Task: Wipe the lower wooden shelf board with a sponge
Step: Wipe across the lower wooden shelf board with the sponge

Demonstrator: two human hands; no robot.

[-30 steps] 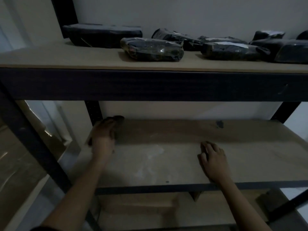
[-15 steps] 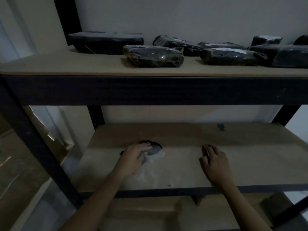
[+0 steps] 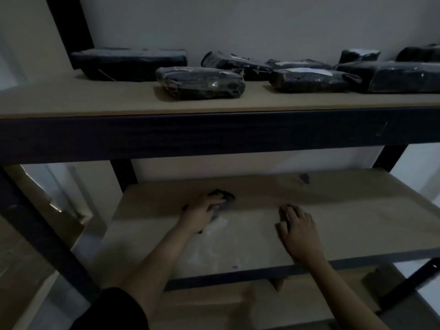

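The lower wooden shelf board (image 3: pixel 345 225) lies in the dim lower half of the view, with a pale dusty smear near its middle front. My left hand (image 3: pixel 202 211) presses a dark sponge (image 3: pixel 225 198) onto the board left of centre; its fingers curl over the sponge and cover most of it. My right hand (image 3: pixel 298 229) rests flat on the board to the right, fingers relaxed, holding nothing.
The upper shelf (image 3: pixel 95 98) carries several dark wrapped packages (image 3: pixel 201 83). A dark metal beam (image 3: pixel 214 134) runs across just above the lower board. Black uprights (image 3: pixel 123 175) stand at the corners. A dark spot (image 3: pixel 304 178) marks the board's back.
My left hand swept the sponge from the back left corner to left of centre, then edged slightly toward the back. My right hand stayed put.
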